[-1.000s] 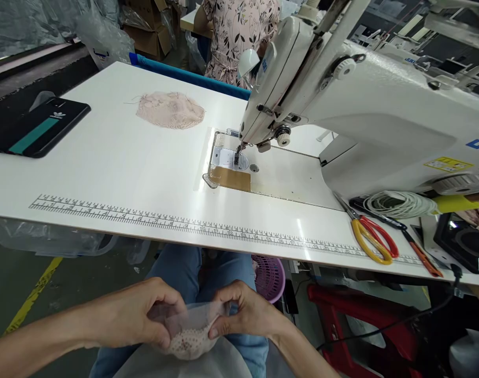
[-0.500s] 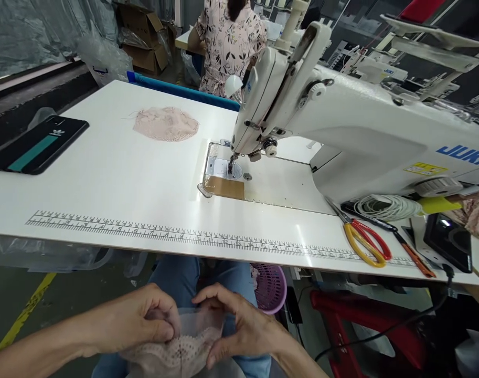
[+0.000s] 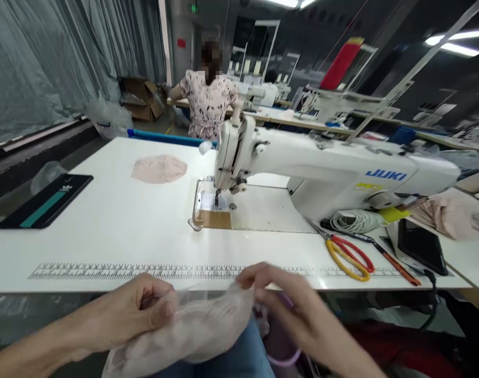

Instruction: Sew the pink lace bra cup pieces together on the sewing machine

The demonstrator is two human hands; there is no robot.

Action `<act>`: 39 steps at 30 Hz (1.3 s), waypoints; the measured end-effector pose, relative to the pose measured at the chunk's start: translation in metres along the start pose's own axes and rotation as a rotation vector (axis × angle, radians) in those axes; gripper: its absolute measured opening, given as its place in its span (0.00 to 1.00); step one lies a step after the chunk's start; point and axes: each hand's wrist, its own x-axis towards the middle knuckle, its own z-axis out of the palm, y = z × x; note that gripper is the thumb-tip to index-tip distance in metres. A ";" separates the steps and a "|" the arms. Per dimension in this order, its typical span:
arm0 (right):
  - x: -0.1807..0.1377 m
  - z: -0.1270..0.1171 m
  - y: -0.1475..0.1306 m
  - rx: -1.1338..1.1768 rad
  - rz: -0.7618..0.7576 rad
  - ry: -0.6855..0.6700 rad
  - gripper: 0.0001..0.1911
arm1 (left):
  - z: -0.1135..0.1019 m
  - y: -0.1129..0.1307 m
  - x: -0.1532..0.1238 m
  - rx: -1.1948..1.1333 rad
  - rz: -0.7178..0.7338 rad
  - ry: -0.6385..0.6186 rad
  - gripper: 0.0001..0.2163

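A pale pink, partly sheer piece of fabric is stretched between my two hands above my lap, blurred by motion. My left hand pinches its left part, thumb against curled fingers. At its upper right corner my right hand grips the edge between thumb and fingertips. Beyond them stands a white sewing machine, its needle and presser foot over the metal plate. Flat on the table, left of the machine, lies another pale pink fabric piece.
A printed ruler runs along the front edge of the white table. A phone lies at left. Scissors, coiled white cord and a black device are at right. A purple basket is below. Another person sits ahead.
Both hands have risen toward the table edge with the fabric, my right hand moving outward so the fabric spreads wider. The camera has tilted up, showing more of the room.
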 end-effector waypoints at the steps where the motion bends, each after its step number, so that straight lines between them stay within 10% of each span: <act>1: 0.007 -0.022 0.002 -0.107 0.009 0.093 0.10 | -0.007 0.015 0.003 0.007 0.015 -0.009 0.23; 6: 0.030 -0.076 0.002 -0.873 -0.108 0.588 0.10 | -0.031 0.090 0.020 0.153 0.061 -0.081 0.14; 8: 0.040 -0.056 -0.001 -0.731 -0.285 0.364 0.12 | -0.035 0.109 0.029 0.212 0.083 -0.138 0.13; 11: 0.069 -0.014 0.004 -0.144 -0.272 -0.155 0.42 | -0.045 0.127 0.040 0.344 0.097 -0.213 0.17; 13: 0.094 0.000 0.008 0.110 -0.195 -0.344 0.37 | -0.055 0.140 0.042 0.467 0.109 -0.201 0.18; 18: 0.119 -0.020 -0.013 -0.068 -0.201 -0.210 0.14 | -0.071 0.164 0.026 0.704 0.168 0.003 0.12; 22: 0.096 -0.020 -0.026 -0.706 -0.433 -0.047 0.07 | -0.052 0.119 0.032 1.318 0.540 0.287 0.08; 27: 0.066 0.008 0.002 -0.808 -0.348 -0.385 0.10 | -0.008 0.015 0.052 1.499 1.118 0.556 0.16; 39: 0.082 0.046 0.020 -0.566 -0.363 -0.410 0.06 | 0.007 -0.023 0.043 1.187 1.208 0.770 0.21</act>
